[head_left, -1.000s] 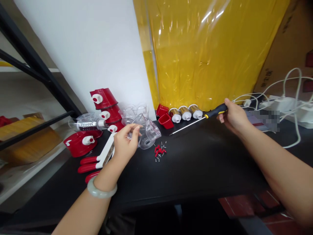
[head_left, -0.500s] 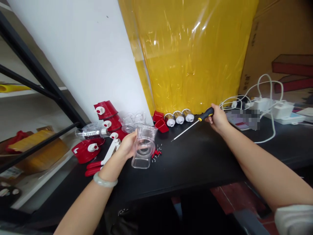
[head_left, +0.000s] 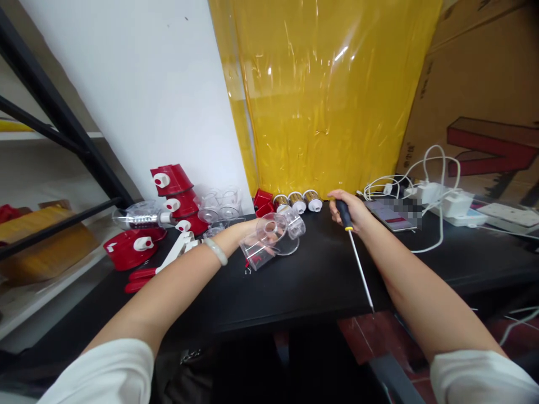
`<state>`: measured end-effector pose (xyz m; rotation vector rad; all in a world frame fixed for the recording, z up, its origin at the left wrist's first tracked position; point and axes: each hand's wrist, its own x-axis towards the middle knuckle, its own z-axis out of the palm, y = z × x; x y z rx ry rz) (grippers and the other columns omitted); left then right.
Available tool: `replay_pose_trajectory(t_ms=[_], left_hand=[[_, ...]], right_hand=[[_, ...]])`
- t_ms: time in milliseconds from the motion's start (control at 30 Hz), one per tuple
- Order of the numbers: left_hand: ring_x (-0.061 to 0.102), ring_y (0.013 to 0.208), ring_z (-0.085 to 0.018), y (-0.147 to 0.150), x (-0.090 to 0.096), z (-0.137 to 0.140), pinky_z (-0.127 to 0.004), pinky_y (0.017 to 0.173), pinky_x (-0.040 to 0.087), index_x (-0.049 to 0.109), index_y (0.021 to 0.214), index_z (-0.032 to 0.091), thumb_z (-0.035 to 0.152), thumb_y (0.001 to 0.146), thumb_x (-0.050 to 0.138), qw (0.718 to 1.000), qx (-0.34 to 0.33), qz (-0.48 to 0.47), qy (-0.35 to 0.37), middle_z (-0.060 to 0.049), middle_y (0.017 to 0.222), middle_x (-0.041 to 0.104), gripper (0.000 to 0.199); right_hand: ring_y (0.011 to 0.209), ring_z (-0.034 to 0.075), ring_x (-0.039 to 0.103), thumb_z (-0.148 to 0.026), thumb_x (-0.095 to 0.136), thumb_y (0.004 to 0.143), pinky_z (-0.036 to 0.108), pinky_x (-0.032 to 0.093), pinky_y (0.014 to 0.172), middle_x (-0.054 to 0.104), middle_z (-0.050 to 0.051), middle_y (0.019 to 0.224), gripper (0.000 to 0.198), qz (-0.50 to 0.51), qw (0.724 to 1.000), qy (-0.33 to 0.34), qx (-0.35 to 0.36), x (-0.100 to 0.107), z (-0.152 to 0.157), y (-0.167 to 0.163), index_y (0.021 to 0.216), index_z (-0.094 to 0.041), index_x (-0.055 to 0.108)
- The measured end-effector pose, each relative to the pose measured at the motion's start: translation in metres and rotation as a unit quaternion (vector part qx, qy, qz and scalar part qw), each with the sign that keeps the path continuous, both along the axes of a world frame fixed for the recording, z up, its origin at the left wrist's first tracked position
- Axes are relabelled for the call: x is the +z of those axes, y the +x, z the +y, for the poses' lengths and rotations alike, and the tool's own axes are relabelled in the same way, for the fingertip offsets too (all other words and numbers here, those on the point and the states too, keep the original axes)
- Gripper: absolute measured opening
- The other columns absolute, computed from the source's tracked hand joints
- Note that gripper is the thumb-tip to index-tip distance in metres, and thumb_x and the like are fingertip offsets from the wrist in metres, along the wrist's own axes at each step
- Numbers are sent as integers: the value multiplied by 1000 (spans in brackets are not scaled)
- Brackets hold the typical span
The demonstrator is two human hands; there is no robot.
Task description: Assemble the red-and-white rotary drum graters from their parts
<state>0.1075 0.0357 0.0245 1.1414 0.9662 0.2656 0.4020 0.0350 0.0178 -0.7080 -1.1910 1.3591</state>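
Observation:
My left hand is closed on a clear plastic housing with a round opening, held tilted above the black table. The fingers show partly through the plastic. In my right hand is a screwdriver with a black and yellow handle, its long shaft slanting down toward the table's front edge. Small red parts and some screws lie under the housing, partly hidden by it. Behind it, three drum graters with white ends lie in a row beside red plastic pieces.
Stacked red housings with white knobs stand at the left, near clear plastic parts and red-handled white levers. A tablet-like device and white chargers with cables lie at the right. Cardboard stands behind.
My left hand has moved right and turned the clear housing onto a tilt. My right hand has swung the screwdriver's tip from pointing left to pointing down toward me. The view has shifted slightly.

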Motion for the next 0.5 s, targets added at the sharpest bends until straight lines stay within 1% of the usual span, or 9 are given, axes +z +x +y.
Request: replay_pose_trajectory(t_ms=[67,133,233,300,367,500], left_hand=[[51,50,-13,3,-6,9,-36,62,56,56,85,17,29,72,68,999,-30,-1,-13,4,54,51,22],[52,53,-13,5,-11,16,-36,64,55,57,88,17,30,71,69,998,-55,-5,-21,4,56,52,25],[52,56,-14,7,-15,25,-37,67,54,58,93,17,33,72,71,996,-85,-17,-28,4,57,51,30],[51,58,-14,7,-17,32,-38,69,54,58,95,16,36,73,70,995,-96,-26,-30,3,58,51,32],[52,60,-15,7,-19,39,-39,70,53,59,95,15,37,73,71,993,-106,-34,-34,2,60,53,34],[55,64,-16,7,-27,48,-39,69,53,59,96,16,35,74,71,991,-117,-49,-38,-2,69,61,31]], right_hand=[[26,9,42,-37,65,75,19,33,29,53,-8,45,30,-33,998,3,46,0,-6,-6,98,-20,54],[26,10,44,-40,66,78,18,34,29,54,-8,46,42,-76,992,2,102,-1,-11,-13,113,-20,54],[29,10,48,-46,65,80,17,37,28,55,-7,47,62,-125,976,-2,177,-5,-18,-22,133,-20,45],[32,10,49,-46,68,79,16,40,29,55,-7,47,74,-141,969,-9,204,-7,-21,-26,141,-19,38],[33,10,50,-42,71,76,16,42,30,55,-8,47,83,-157,963,-22,219,-8,-23,-28,146,-20,32],[35,10,52,-35,74,74,17,46,32,54,-10,49,92,-175,953,-38,244,-8,-26,-29,150,-28,23]])
